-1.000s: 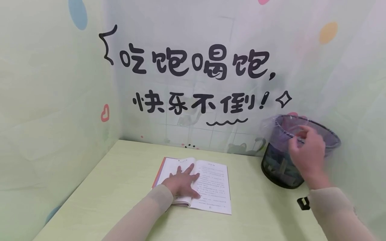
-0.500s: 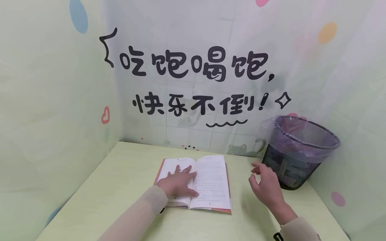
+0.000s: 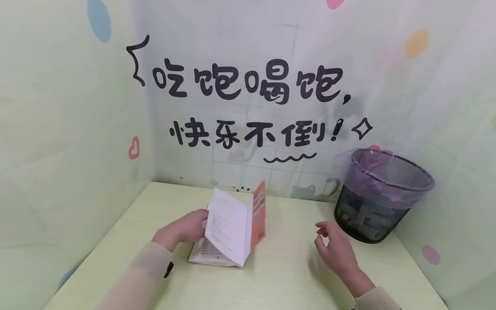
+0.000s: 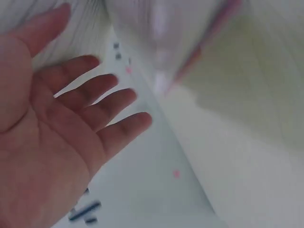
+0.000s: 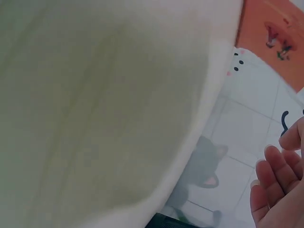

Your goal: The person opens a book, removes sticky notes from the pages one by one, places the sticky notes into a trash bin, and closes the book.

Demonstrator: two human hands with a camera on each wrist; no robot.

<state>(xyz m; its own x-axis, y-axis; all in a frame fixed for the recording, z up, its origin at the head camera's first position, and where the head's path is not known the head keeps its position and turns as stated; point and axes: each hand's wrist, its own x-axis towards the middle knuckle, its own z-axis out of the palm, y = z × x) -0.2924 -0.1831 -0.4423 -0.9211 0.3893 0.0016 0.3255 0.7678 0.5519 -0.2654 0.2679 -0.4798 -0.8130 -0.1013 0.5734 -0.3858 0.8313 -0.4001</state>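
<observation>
A paperback book (image 3: 228,226) stands partly open on the table, some pages and its orange cover (image 3: 258,217) raised off the surface. At its left side is my left hand (image 3: 184,226), the fingertips hidden behind a raised page. The left wrist view shows that left hand (image 4: 61,123) with fingers extended and apart, holding nothing; the pages above it are blurred. Right of the book, my right hand (image 3: 338,249) hovers over the table with loosely curled fingers and nothing in them. In the right wrist view, the orange cover (image 5: 275,35) appears beyond the right hand (image 5: 280,187).
A dark mesh wastebasket (image 3: 358,215) with a purple liner (image 3: 372,187) stands at the back right, close to my right hand. The pale table (image 3: 286,284) is bounded by a printed curtain (image 3: 248,51) at the back and sides.
The right hand came from over the wastebasket to beside it. The left hand lifted off the flat pages and moved left; the book's right side and cover swung up.
</observation>
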